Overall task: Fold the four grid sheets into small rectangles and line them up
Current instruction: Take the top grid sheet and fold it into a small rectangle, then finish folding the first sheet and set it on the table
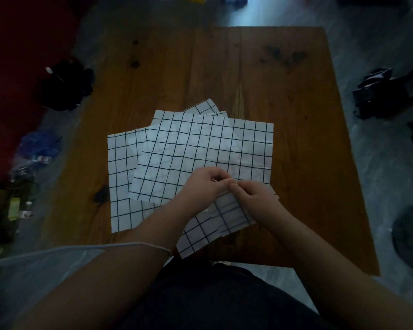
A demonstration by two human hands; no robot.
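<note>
At the near edge of a wooden table [284, 91], the left hand [204, 181] and right hand [255, 198], fingers curled, pinch the nearest grid sheet [200, 234]. The other grid sheets [200, 148] lie overlapped just behind.

I can read no text, number, brand or sign anywhere in my head view. The grid sheets [200, 144] carry only ruled black lines. The small yellow-green packet [13, 208] lying left of the wooden table [284, 91] is too dim and blurred for me to make out any label.
</note>
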